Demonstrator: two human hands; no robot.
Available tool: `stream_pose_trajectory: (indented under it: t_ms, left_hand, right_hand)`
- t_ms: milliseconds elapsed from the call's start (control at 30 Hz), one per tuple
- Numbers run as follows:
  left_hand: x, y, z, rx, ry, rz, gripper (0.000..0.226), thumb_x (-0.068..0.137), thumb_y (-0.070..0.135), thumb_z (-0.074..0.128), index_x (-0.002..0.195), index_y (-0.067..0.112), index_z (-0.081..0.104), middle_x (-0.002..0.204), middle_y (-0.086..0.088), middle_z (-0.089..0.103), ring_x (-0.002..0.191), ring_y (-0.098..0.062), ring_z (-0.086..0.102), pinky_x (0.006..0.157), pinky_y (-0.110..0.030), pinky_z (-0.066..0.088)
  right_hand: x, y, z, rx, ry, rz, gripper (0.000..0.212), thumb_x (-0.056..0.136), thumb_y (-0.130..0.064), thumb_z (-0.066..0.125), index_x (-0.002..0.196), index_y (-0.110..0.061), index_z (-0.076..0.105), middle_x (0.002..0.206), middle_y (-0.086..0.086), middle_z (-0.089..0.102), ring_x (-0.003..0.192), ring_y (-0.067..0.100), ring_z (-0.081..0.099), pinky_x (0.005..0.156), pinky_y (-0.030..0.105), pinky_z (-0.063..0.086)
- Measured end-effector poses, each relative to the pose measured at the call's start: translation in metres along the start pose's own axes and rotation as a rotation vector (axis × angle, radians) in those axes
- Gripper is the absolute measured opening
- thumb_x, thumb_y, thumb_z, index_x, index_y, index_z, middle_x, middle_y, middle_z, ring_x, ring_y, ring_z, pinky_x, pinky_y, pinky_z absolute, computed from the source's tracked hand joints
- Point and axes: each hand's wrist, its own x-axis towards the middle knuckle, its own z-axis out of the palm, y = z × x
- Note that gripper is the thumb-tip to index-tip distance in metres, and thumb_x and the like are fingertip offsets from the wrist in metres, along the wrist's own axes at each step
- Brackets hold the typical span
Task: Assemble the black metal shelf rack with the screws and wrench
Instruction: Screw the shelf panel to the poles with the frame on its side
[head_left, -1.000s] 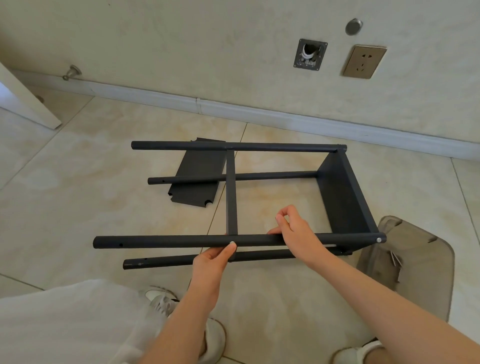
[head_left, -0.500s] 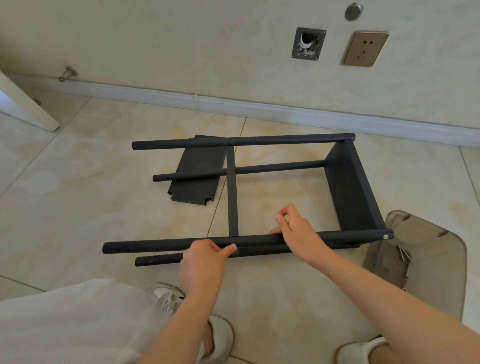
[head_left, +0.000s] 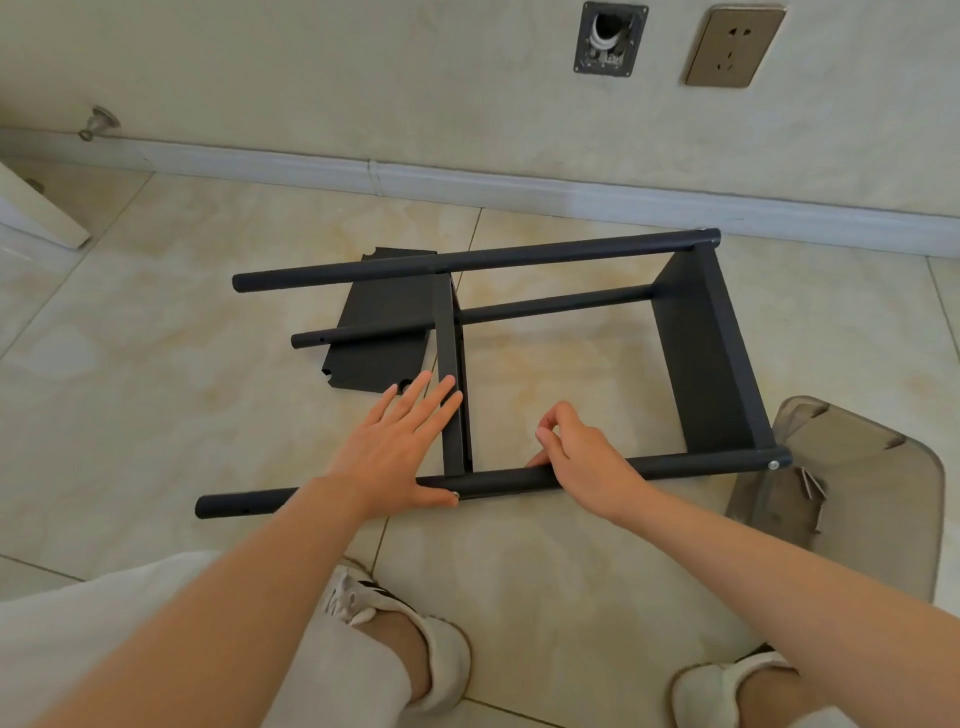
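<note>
left hand (head_left: 402, 441) flat, fingers spread over near pole (head_left: 519, 475); right hand (head_left: 584, 462) grasping same pole.

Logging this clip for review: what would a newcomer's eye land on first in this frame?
The half-built black shelf rack lying on its side on the tiled floor mid-frame, four poles joined by two panels. Both bare hands are at its near pole: the left hand spread flat by the middle panel, the right hand resting on the pole. A loose shelf panel lies behind; a translucent bin sits right.
</note>
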Motion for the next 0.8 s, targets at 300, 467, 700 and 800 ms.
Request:
stream_pose_trajectory:
  t_ms: [300,467,700,800]
  left_hand:
    - [-0.002,-0.012,0.014,-0.051,0.09,0.071,0.105,0.077,0.092,0.014,0.152,0.031,-0.027,0.16,0.01,-0.031,0.146,-0.008,-0.032,0.122,-0.035,-0.015]
    - [-0.001,-0.012,0.014,-0.026,0.091,0.088,0.106,0.08,0.09,0.02,0.157,0.027,-0.017,0.164,0.005,-0.021,0.149,-0.011,-0.026,0.123,-0.037,-0.014]
    - [-0.004,-0.01,0.019,-0.117,0.15,0.12,0.102,0.085,0.083,0.034,0.16,0.025,-0.001,0.168,0.0,-0.003,0.154,-0.015,-0.004,0.124,-0.039,0.003]
    - [-0.004,-0.009,0.024,-0.153,0.171,0.125,0.101,0.086,0.08,0.04,0.161,0.024,0.002,0.169,0.0,-0.003,0.155,-0.016,-0.002,0.124,-0.038,0.004]
  right_hand:
    - [0.023,-0.002,-0.004,-0.027,-0.104,0.076,0.014,0.105,-0.033,0.04,0.102,-0.021,0.048,0.084,-0.003,0.072,0.081,0.006,0.063,0.063,0.019,0.044]
    - [0.044,-0.003,-0.004,-0.015,-0.232,0.07,0.013,0.1,-0.028,0.053,0.093,-0.018,0.058,0.087,-0.002,0.074,0.081,0.015,0.071,0.072,0.024,0.054]
    - [0.068,-0.006,-0.004,0.026,-0.374,0.019,0.009,0.093,-0.026,0.066,0.096,-0.025,0.074,0.091,-0.01,0.072,0.081,0.005,0.063,0.061,0.013,0.049]
    - [0.077,-0.007,0.002,0.036,-0.426,0.027,0.013,0.092,-0.026,0.066,0.099,-0.026,0.077,0.094,-0.012,0.073,0.086,0.005,0.065,0.07,0.017,0.052]
